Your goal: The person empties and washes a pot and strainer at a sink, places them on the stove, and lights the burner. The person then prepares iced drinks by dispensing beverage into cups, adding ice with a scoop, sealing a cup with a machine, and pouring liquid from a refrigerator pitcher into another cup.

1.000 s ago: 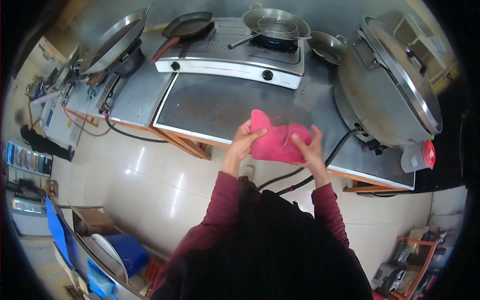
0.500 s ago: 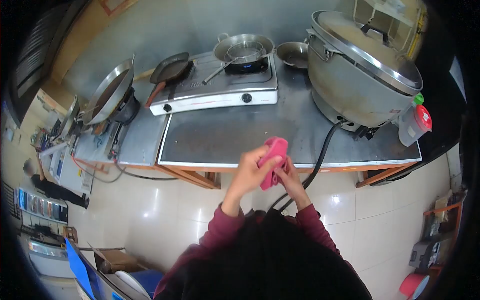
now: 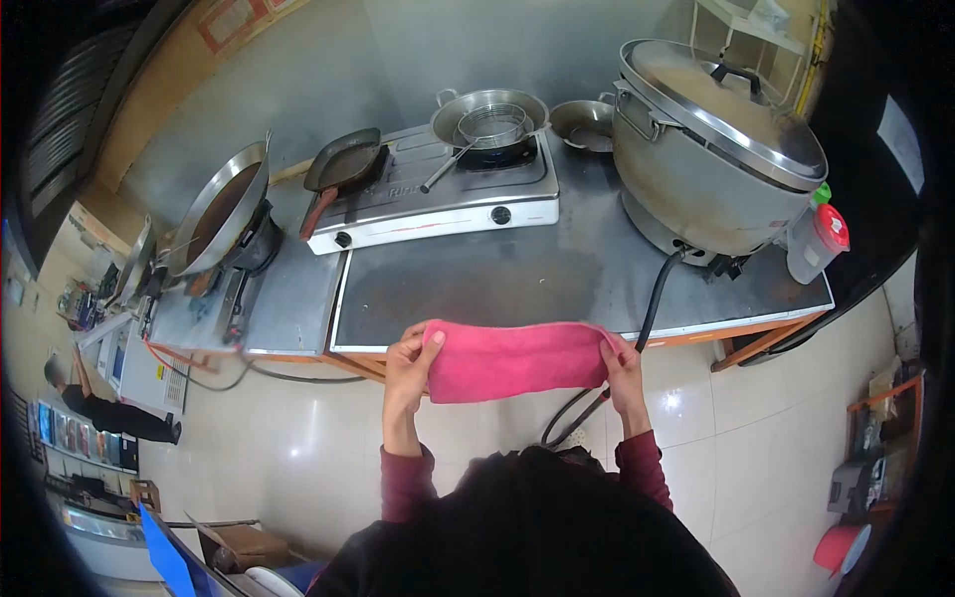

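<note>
A pink cloth (image 3: 517, 363) is stretched out flat between my two hands, just in front of the metal table's front edge. My left hand (image 3: 408, 370) pinches its left end, with the thumb on the near face. At the other end, my right hand (image 3: 623, 370) grips the upper right corner. Behind the cloth lies the grey metal tabletop (image 3: 458, 289). A white-fronted gas stove (image 3: 438, 227) stands on it farther back.
On the stove sit a wok (image 3: 463, 104) with a wire strainer (image 3: 492, 127) and a square pan (image 3: 343, 159). A large rice cooker (image 3: 686, 149) and a red-lidded jug (image 3: 818, 247) stand right. A black hose (image 3: 657, 298) hangs over the edge. A person (image 3: 109, 403) stands far left.
The cloth was bunched up between both hands close together; now my hands have moved apart and it is spread wide. The view has shifted slightly.
</note>
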A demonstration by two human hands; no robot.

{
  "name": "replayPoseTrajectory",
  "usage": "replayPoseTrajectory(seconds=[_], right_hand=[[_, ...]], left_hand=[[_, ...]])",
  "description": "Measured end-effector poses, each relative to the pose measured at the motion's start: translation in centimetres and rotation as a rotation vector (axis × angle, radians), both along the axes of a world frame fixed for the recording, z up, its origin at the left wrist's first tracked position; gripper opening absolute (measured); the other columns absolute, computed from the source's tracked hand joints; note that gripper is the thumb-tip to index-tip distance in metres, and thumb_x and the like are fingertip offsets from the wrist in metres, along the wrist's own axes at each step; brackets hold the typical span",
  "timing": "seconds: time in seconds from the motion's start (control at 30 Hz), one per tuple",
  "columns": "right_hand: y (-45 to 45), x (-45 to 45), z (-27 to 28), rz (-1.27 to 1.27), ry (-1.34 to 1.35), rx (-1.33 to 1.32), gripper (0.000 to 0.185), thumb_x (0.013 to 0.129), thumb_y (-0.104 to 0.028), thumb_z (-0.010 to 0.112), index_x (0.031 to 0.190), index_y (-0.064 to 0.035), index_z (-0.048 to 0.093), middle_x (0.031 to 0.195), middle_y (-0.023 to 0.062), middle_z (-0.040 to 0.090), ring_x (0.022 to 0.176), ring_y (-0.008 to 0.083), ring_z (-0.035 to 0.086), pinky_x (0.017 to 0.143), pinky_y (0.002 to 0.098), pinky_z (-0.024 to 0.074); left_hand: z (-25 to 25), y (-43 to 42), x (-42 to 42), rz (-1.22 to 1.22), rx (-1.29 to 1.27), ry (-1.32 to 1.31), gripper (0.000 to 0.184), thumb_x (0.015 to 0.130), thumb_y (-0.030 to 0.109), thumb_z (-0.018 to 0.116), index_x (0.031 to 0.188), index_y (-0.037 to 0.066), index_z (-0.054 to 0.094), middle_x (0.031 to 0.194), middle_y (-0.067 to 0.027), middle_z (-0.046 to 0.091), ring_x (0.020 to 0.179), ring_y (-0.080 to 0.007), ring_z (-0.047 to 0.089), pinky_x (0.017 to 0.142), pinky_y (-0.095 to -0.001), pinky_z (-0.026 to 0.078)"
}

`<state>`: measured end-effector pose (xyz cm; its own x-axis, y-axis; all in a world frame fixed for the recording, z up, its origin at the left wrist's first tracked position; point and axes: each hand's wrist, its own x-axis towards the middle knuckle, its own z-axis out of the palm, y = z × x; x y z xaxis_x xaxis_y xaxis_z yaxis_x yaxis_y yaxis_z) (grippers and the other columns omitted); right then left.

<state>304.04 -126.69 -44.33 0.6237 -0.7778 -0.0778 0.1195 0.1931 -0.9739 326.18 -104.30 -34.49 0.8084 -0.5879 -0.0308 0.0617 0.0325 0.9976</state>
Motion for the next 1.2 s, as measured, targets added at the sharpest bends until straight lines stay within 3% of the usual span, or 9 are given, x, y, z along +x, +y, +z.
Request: replayPoseTrajectory(seconds=[0.17,0.27,0.4,0.53,0.7,0.83,0.9,1.07,1.2], right_hand=[[-2.2,3.5,3.8,0.014,0.13,-0.025,0.026,0.093,-0.021,0.061,0.11,-0.0011,0.064,0.079,-0.003,0.063,0.072,0.0057,0.054,0.068,0.019,0.0431],[-5.4,7.3,1.4,0.048,0.16,-0.104,0.038,0.089,-0.021,0.065,0.12,-0.0003,0.057,0.096,0.0084,0.063,0.087,0.0154,0.057,0.077,0.0283,0.0457],[-3.7,6.0,0.4,-0.406,0.651,-0.793,0.062,0.081,-0.018,0.068,0.134,-0.0015,0.04,0.121,0.0231,0.046,0.112,0.0354,0.044,0.092,0.0446,0.0385],[1.7,-4.1,-1.4,-0.481,0.597,-0.89,0.073,0.076,-0.012,0.07,0.138,-0.0016,0.034,0.123,0.0255,0.042,0.114,0.0421,0.04,0.099,0.0489,0.0318],[13.4,-27.5,-15.0,-0.508,1.217,-0.474,0.079,0.072,-0.018,0.074,0.141,-0.0091,0.036,0.131,0.0241,0.042,0.125,0.0404,0.037,0.103,0.0502,0.0322],[28.8,-50.2,-23.3,-0.797,1.851,0.993,0.077,0.079,-0.034,0.065,0.144,-0.019,0.028,0.145,0.0197,0.027,0.129,0.0386,0.033,0.098,0.0589,0.0358],[37.2,-59.4,-23.5,-0.984,1.71,1.402,0.056,0.082,-0.039,0.056,0.13,-0.0117,0.047,0.141,0.0193,0.033,0.125,0.0384,0.039,0.098,0.0504,0.0405],[47.1,-69.5,-24.0,-0.964,1.339,1.384,0.064,0.087,-0.052,0.05,0.127,-0.0027,0.052,0.123,0.0218,0.056,0.114,0.035,0.055,0.092,0.0493,0.0443],[42.0,-76.0,-26.1,-0.837,1.215,1.15,0.064,0.087,-0.051,0.05,0.127,-0.0014,0.052,0.121,0.0214,0.058,0.112,0.0326,0.057,0.092,0.048,0.0445]], left_hand=[[-1.1,-1.6,4.8,-0.035,-0.108,-0.062,0.023,0.089,0.016,0.066,0.098,-0.004,0.07,0.119,-0.0111,0.058,0.1,-0.0171,0.058,0.083,-0.0288,0.048],[-7.5,-5.1,11.0,0.069,0.066,-0.179,0.027,0.087,0.019,0.067,0.102,-0.004,0.069,0.116,-0.0157,0.06,0.097,-0.021,0.06,0.082,-0.0304,0.048],[-7.5,-8.9,8.2,0.387,0.641,-0.816,0.081,0.081,0.032,0.072,0.145,0.007,0.03,0.15,-0.0286,0.018,0.137,-0.0463,0.021,0.108,-0.049,0.024],[-0.9,-12.5,1.0,0.346,0.314,-1.108,0.091,0.084,0.038,0.067,0.15,0.009,0.013,0.153,-0.028,-0.005,0.141,-0.0459,-0.005,0.111,-0.0569,0.007],[-2.5,-19.2,-8.0,0.185,0.175,-1.096,0.085,0.085,0.039,0.063,0.15,0.01,0.015,0.154,-0.0265,-0.001,0.142,-0.0461,-0.001,0.11,-0.0603,0.007],[-2.4,-21.0,-24.8,-0.089,-0.104,-1.241,0.079,0.089,0.037,0.057,0.149,0.009,0.015,0.155,-0.0227,0.001,0.142,-0.0435,0.0,0.111,-0.0574,0.006],[-4.5,-21.3,-34.7,-0.273,-0.264,-1.213,0.074,0.09,0.038,0.055,0.148,0.008,0.019,0.155,-0.0225,0.003,0.142,-0.0434,0.001,0.111,-0.0576,0.007],[-8.7,-21.9,-60.9,-0.845,-0.424,-0.957,0.045,0.094,0.027,0.049,0.132,0.003,0.049,0.149,-0.0225,0.025,0.138,-0.0438,0.018,0.109,-0.0543,0.02],[-6.6,-20.6,-74.8,-1.407,-0.664,-0.711,0.019,0.093,0.008,0.051,0.095,0.003,0.069,0.115,-0.0154,0.062,0.115,-0.0345,0.053,0.1,-0.0442,0.038]])
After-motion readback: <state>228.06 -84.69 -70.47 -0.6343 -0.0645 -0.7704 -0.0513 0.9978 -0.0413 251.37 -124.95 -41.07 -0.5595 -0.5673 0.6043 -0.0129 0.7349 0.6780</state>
